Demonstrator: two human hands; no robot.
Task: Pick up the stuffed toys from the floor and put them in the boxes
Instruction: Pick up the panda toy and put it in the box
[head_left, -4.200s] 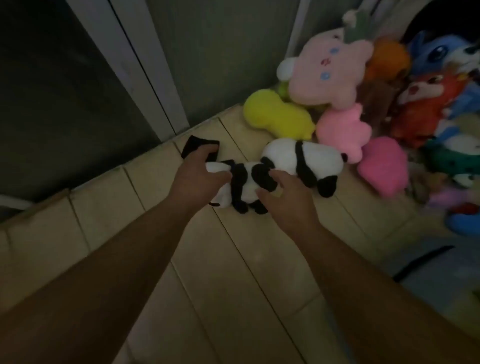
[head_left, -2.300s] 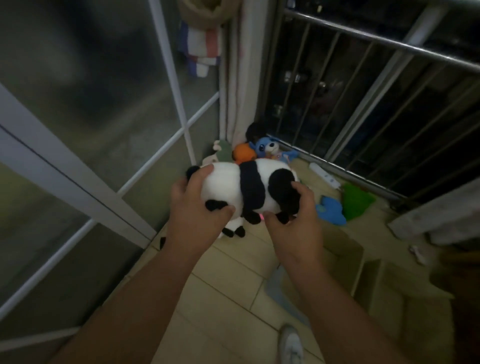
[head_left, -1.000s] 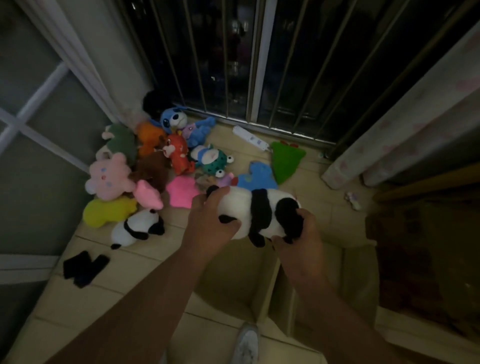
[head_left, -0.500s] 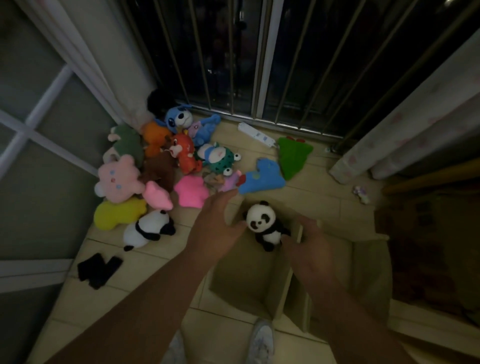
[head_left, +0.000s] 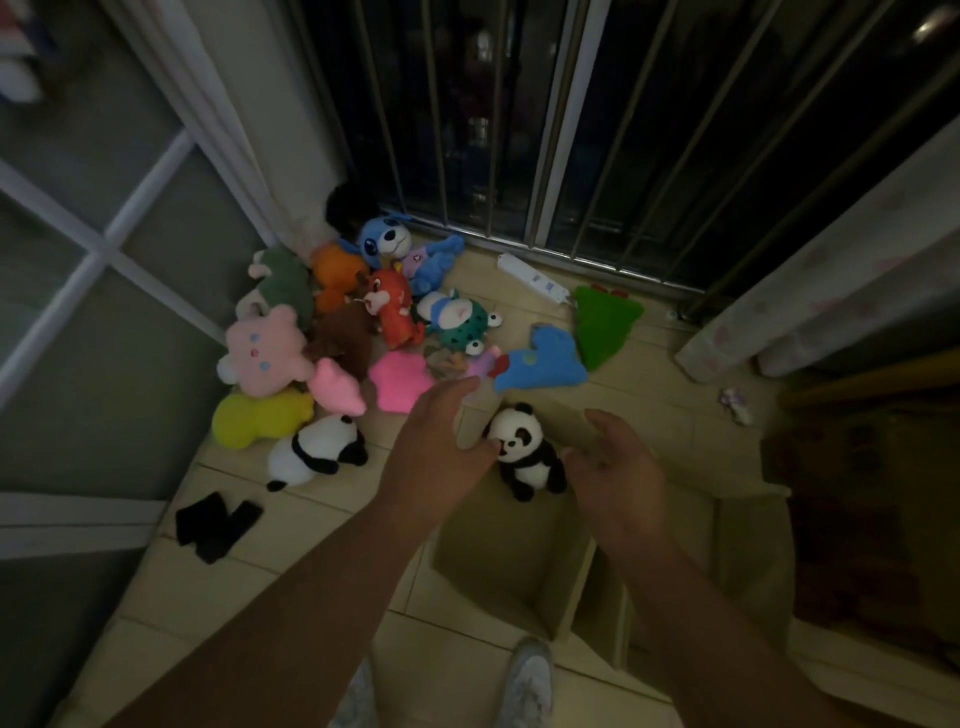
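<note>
Room dim, far toys hard to tell apart. Shoes (head_left: 524, 680) at 6 o'clock cut off by edge. Right box (head_left: 748, 551) partly behind right arm, inside too dark to see. Black floppy thing (head_left: 215, 525) at 8 o'clock, cannot tell what.

Left box (head_left: 493, 556) open. Small panda (head_left: 524, 452) in its opening, 12 o'clock end, face up; cannot tell if it touches bottom.

Left hand (head_left: 436, 457) fingers straight, thumb just beside panda head. Right hand (head_left: 618, 483) fingers loose, apart, holding nothing.

Bigger panda (head_left: 317, 449) on floor at 9 o'clock of box, toy heap (head_left: 363, 332) at 11.
</note>
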